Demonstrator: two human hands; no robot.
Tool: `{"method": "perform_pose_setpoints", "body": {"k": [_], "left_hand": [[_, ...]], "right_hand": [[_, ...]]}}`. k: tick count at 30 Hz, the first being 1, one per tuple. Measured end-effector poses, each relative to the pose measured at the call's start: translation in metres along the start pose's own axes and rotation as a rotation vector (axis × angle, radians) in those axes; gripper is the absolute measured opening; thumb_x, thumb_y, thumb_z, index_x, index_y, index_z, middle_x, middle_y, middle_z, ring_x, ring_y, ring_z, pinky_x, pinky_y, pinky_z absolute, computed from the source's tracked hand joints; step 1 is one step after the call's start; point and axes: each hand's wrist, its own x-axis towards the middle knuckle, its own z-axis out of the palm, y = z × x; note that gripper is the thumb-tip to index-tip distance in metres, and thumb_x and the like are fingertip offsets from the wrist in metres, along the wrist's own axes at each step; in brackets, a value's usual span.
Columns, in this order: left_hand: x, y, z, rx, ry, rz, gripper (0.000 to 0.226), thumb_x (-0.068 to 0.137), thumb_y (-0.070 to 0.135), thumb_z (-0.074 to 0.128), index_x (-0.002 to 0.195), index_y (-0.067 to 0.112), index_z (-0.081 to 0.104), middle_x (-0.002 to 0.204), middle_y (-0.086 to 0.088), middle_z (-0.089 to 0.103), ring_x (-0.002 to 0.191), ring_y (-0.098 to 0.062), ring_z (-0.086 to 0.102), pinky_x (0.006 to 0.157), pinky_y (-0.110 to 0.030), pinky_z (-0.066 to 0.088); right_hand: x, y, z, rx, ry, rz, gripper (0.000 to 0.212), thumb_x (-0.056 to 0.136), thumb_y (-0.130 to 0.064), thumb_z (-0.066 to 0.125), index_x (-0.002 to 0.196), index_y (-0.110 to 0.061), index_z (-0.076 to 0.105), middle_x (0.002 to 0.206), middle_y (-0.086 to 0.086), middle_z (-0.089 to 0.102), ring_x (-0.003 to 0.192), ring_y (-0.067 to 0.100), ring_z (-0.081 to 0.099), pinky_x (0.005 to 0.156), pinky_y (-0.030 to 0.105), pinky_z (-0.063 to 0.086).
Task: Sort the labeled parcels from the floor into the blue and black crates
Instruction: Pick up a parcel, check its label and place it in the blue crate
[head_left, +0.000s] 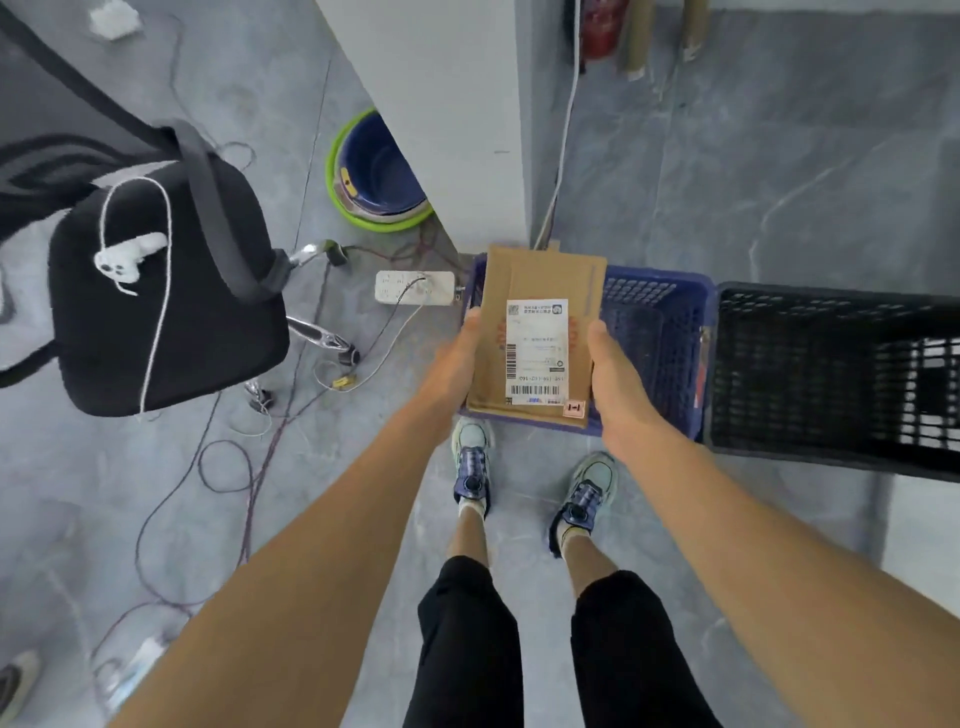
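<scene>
A flat brown cardboard parcel (537, 280) with a white shipping label and a small pink sticker hangs over the left part of the blue crate (657, 332). My left hand (457, 364) grips its left edge and my right hand (615, 374) grips its right edge, thumbs on top. The black crate (831, 374) stands directly right of the blue one. The parcel hides the blue crate's left side.
A black office chair (166, 296) with a white controller on its seat stands at the left. A white power strip (413, 287) and loose cables lie on the grey floor. A blue and green bucket (376, 176) sits beside a white pillar (447, 119). My feet stand before the crates.
</scene>
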Motion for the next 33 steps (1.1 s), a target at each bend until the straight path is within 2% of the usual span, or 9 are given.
{"method": "perform_pose_setpoints", "body": {"k": [3, 7, 10, 12, 16, 20, 23, 30, 33], "left_hand": [[0.076, -0.026, 0.004, 0.013, 0.011, -0.084, 0.121, 0.055, 0.102, 0.041, 0.148, 0.025, 0.053, 0.150, -0.002, 0.055, 0.131, -0.021, 0.058, 0.107, -0.042, 0.049], [0.155, -0.049, 0.007, 0.040, -0.064, -0.091, 0.075, 0.096, 0.077, 0.032, 0.137, 0.023, 0.063, 0.132, -0.003, 0.068, 0.117, -0.019, 0.065, 0.104, -0.040, 0.050], [0.211, -0.067, 0.013, 0.096, -0.061, -0.151, 0.073, 0.089, 0.080, 0.036, 0.127, 0.025, 0.065, 0.115, 0.001, 0.072, 0.103, -0.015, 0.068, 0.090, -0.034, 0.051], [0.244, -0.085, 0.018, 0.155, -0.053, -0.193, 0.078, 0.073, 0.085, 0.037, 0.121, 0.030, 0.065, 0.123, -0.001, 0.070, 0.113, -0.022, 0.065, 0.097, -0.038, 0.049], [0.295, -0.109, 0.030, 0.347, -0.097, -0.181, 0.062, 0.089, 0.067, 0.031, 0.122, 0.022, 0.058, 0.120, -0.006, 0.062, 0.118, -0.030, 0.056, 0.111, -0.045, 0.039], [0.336, -0.147, 0.044, 0.480, -0.074, -0.086, 0.080, 0.097, 0.065, 0.034, 0.157, 0.013, 0.033, 0.160, -0.018, 0.034, 0.146, -0.039, 0.034, 0.120, -0.051, 0.029], [0.352, -0.170, 0.055, 0.620, -0.055, -0.032, 0.074, 0.103, 0.060, 0.034, 0.162, 0.023, 0.009, 0.162, -0.018, 0.021, 0.144, -0.046, 0.033, 0.115, -0.060, 0.032], [0.376, -0.213, 0.059, 0.764, -0.046, -0.089, 0.072, 0.105, 0.053, 0.038, 0.161, 0.018, 0.010, 0.165, -0.017, 0.011, 0.151, -0.044, 0.014, 0.122, -0.058, 0.022], [0.378, -0.223, 0.058, 0.798, -0.051, -0.113, 0.074, 0.104, 0.052, 0.041, 0.162, 0.019, 0.011, 0.169, -0.016, 0.002, 0.154, -0.042, 0.005, 0.122, -0.056, 0.019]], "right_hand": [[0.061, 0.022, 0.010, -0.002, 0.026, 0.018, 0.071, 0.098, -0.075, 0.035, 0.154, -0.036, 0.053, 0.157, -0.007, 0.056, 0.144, 0.017, 0.052, 0.125, 0.049, 0.035], [0.148, 0.062, 0.023, 0.006, 0.104, 0.097, 0.090, 0.081, -0.086, 0.036, 0.154, -0.037, 0.053, 0.159, -0.007, 0.054, 0.145, 0.018, 0.051, 0.126, 0.051, 0.034], [0.195, 0.088, 0.037, -0.003, 0.123, 0.107, 0.074, 0.092, -0.078, 0.035, 0.146, -0.035, 0.061, 0.152, -0.007, 0.061, 0.139, 0.018, 0.056, 0.121, 0.046, 0.039], [0.226, 0.109, 0.043, -0.004, 0.148, 0.132, 0.063, 0.098, -0.073, 0.036, 0.142, -0.036, 0.064, 0.148, -0.007, 0.063, 0.136, 0.017, 0.057, 0.119, 0.044, 0.040], [0.286, 0.157, 0.047, 0.046, 0.183, 0.143, 0.067, 0.086, -0.080, 0.048, 0.135, -0.039, 0.067, 0.139, -0.008, 0.070, 0.130, 0.021, 0.064, 0.118, 0.052, 0.044], [0.331, 0.193, 0.047, 0.042, 0.157, 0.122, 0.057, 0.077, -0.057, 0.062, 0.129, -0.035, 0.071, 0.127, -0.005, 0.076, 0.119, 0.024, 0.071, 0.108, 0.054, 0.052], [0.343, 0.195, 0.056, 0.024, 0.137, 0.150, 0.055, 0.080, -0.038, 0.062, 0.134, -0.027, 0.067, 0.121, 0.000, 0.079, 0.113, 0.024, 0.074, 0.102, 0.051, 0.057], [0.371, 0.222, 0.068, -0.067, 0.061, 0.244, 0.058, 0.085, -0.022, 0.052, 0.143, -0.030, 0.058, 0.132, 0.001, 0.073, 0.123, 0.028, 0.066, 0.109, 0.055, 0.050], [0.373, 0.225, 0.071, -0.061, 0.042, 0.250, 0.051, 0.098, -0.009, 0.047, 0.148, -0.019, 0.048, 0.125, 0.002, 0.072, 0.115, 0.023, 0.067, 0.091, 0.039, 0.054]]}}
